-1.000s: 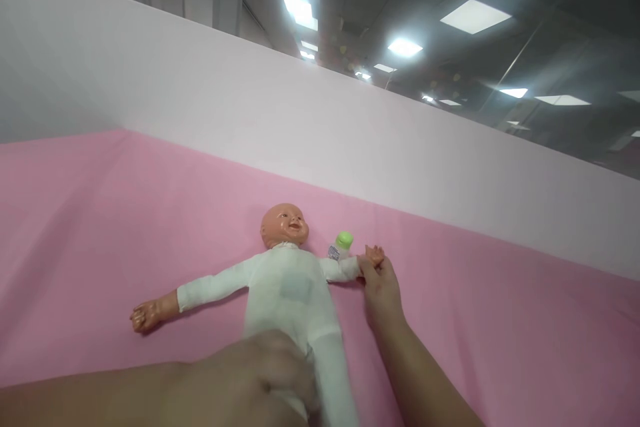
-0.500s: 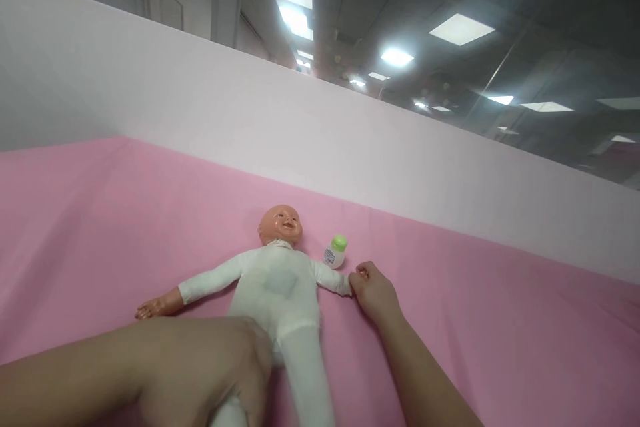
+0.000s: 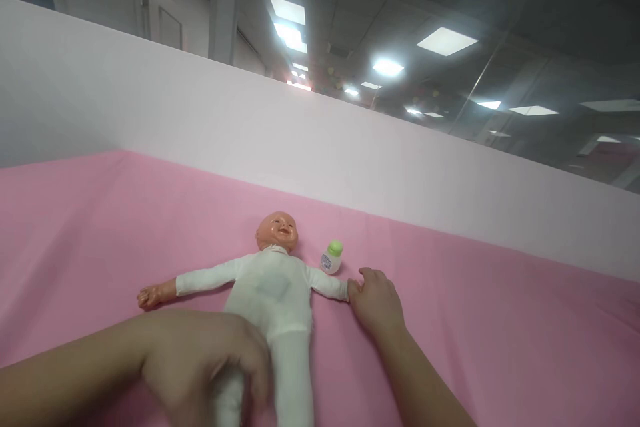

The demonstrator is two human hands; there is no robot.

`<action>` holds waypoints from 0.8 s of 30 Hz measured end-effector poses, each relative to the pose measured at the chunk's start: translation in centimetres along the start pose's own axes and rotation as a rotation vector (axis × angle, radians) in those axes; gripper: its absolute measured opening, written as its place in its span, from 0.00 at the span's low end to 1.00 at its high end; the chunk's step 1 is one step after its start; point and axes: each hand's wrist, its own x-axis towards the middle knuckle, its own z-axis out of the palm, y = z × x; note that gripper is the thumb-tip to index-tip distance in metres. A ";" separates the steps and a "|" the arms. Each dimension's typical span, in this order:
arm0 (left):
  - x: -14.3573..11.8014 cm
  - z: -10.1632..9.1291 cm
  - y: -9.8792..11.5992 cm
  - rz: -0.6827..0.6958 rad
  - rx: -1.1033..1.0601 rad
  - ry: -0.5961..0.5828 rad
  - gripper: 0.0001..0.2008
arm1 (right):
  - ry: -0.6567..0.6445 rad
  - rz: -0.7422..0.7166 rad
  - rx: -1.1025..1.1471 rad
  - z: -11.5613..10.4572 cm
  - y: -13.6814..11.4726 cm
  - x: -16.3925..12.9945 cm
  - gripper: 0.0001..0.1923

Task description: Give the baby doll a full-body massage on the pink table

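A baby doll [image 3: 273, 287] in a white cloth body lies on its back, with its bald head at the far end and its arms spread. My left hand [image 3: 210, 360] is curled around the doll's leg on the left, its fingers slightly blurred. At the end of the doll's other arm, my right hand [image 3: 376, 301] is over the doll's hand, thumb at the cuff and fingers bent. The doll's hand there is hidden beneath it. Just above that arm stands a small clear bottle [image 3: 331, 260] with a green cap, touched by neither hand.
A pink sheet [image 3: 500, 347] with soft creases covers the surface under the doll. Beyond it runs a white, slanting wall panel [image 3: 310, 147]. Farther back are a doorway [image 3: 183, 20] and lit ceiling panels [image 3: 447, 41].
My right hand's fingers have straightened somewhat from a tight pinch at the doll's hand. My left hand's fingers have loosened a little around the leg. The view has tilted slightly upward.
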 end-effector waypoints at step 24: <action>-0.4 -0.5 -8.1 -0.813 0.617 0.585 0.21 | -0.201 -0.776 -0.097 2.4 -10.8 -8.8 0.25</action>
